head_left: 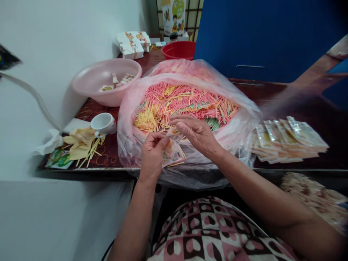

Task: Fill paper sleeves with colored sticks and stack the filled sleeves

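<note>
Our checked top (pixel 209 232) fills the bottom of the view, and both forearms reach out from it over the front edge of the dark table (pixel 81 168). That edge runs just beneath our wrists, and a big clear plastic bag (pixel 130 145) sags over it directly in front of us. Our hands work above the bag's near fold, with its heap of pink, yellow and green sticks (pixel 187 103) just ahead of our fingers. Plastic lies close under and around both hands, so we have little open room below them.

Our left hand (pixel 153 154) is curled up, with thumb and fingers pinching the top of a small printed packet (pixel 172 152), which hangs down and slants to the right over the bag. Our right hand (pixel 197 136) comes in from the right, its fingers held together and slightly bent, their tips at the packet's top edge. We cannot tell whether they grip it.

A stack of flat packets (pixel 288 141) lies beside the bag on the right. On the left, a pink basin (pixel 106 81) stands against the white wall (pixel 54 65), and a white cup (pixel 103 124) lies on its side near a yellow cloth (pixel 80 143). A red bowl (pixel 178 50) sits behind the bag.
</note>
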`<state>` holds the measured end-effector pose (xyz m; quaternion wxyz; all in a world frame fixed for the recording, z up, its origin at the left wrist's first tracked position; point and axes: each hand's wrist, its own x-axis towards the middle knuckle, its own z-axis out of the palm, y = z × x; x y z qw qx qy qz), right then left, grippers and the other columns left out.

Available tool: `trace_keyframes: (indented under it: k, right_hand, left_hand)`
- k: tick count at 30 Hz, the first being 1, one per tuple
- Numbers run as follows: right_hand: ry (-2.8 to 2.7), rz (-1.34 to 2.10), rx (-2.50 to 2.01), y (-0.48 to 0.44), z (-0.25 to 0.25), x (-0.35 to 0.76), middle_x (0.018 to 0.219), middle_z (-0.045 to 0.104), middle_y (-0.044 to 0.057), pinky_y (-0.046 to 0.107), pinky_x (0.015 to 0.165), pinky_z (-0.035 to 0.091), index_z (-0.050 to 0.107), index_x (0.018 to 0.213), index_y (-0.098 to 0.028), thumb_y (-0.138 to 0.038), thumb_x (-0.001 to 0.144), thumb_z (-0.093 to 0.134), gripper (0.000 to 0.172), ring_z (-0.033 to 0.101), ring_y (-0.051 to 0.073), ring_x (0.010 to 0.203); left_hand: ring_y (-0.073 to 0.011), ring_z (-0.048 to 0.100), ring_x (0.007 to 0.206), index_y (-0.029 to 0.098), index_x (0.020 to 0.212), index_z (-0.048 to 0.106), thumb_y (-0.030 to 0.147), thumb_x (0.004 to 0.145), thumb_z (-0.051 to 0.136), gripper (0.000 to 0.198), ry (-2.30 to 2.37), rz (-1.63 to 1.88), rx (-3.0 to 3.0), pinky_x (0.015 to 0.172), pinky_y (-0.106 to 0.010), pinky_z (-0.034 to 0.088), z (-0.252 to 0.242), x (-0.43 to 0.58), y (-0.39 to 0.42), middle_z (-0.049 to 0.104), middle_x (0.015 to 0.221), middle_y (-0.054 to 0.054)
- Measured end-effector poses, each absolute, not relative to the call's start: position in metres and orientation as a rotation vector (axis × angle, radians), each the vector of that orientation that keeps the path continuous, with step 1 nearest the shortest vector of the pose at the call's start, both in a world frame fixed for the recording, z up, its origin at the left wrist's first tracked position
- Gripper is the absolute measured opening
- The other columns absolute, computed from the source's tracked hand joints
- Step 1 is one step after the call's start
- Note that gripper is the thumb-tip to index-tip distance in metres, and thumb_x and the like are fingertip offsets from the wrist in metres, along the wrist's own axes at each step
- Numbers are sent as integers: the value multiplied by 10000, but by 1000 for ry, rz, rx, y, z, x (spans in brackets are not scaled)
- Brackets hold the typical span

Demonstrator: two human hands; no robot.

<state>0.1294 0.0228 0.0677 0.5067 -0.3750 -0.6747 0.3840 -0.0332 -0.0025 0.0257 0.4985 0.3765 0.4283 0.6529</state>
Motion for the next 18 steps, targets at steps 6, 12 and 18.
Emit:
trace_keyframes:
  k: [6, 12, 18]
  right_hand:
    - [-1555, 1167, -1064, 13, 58, 135, 1149, 783, 58, 381, 906, 584, 766, 1260, -258, -530, 897, 725, 456, 714, 213, 1020]
    - [-1378, 1216, -981, 13, 60, 138, 1007, 778, 26, 280, 752, 603, 805, 1144, -259, -568, 903, 701, 405, 690, 142, 842]
    - [-1409, 1602, -881, 21, 62, 162, 879, 779, -2, 270, 680, 609, 831, 972, -237, -481, 750, 858, 330, 691, 130, 754]
  left_hand:
    - [-110, 604, 728, 209, 786, 665, 422, 686, 921, 347, 1017, 1624, 898, 725, -245, 501, 24, -17, -4, 678, 794, 28]
    - [-138, 631, 815, 221, 832, 683, 358, 795, 836, 209, 1139, 1670, 1162, 812, -277, 510, 19, -18, -5, 692, 858, 12]
    - [-171, 653, 893, 238, 819, 693, 273, 863, 773, 97, 1170, 1695, 1620, 837, -308, 512, 18, -29, -8, 700, 939, -18]
